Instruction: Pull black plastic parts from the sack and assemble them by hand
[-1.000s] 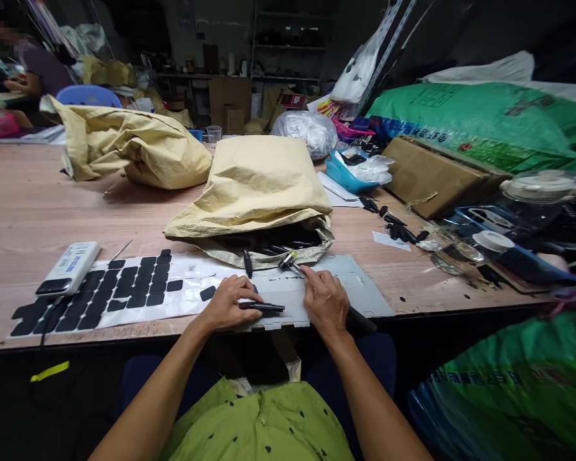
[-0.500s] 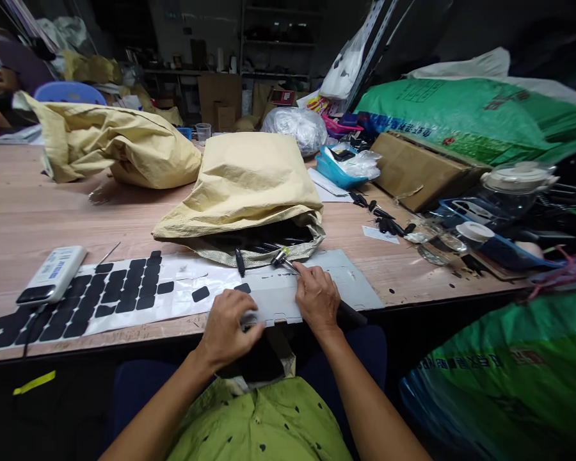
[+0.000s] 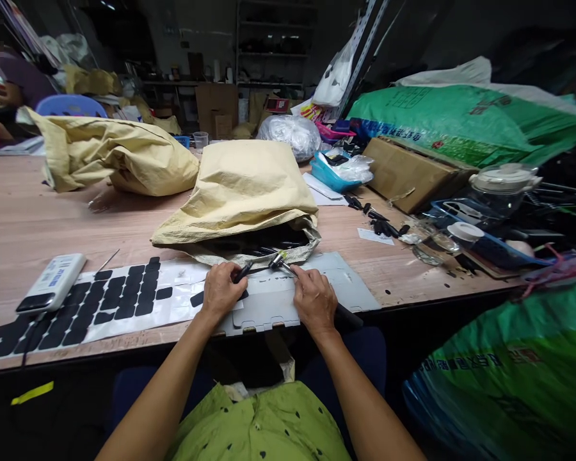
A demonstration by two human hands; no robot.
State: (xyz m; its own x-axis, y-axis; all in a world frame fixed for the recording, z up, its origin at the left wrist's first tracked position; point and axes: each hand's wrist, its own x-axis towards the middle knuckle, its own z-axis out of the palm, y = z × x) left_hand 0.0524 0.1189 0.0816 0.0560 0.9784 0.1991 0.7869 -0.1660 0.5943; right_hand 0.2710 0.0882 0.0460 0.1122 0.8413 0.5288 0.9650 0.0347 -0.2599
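My left hand [image 3: 219, 289] pinches a black rod [image 3: 243, 273] just before the open mouth of the tan sack [image 3: 249, 186]. My right hand [image 3: 313, 299] is closed round a small hammer [image 3: 278, 259], whose head is beside the rod, above the grey board [image 3: 350, 288] on the bench [image 3: 38, 218].

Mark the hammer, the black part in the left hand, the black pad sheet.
hammer [image 3: 278, 259]: head view, on its metal head.
black part [image 3: 244, 271]: head view, on its exposed end.
black pad sheet [image 3: 129, 294]: head view, on a middle pad.
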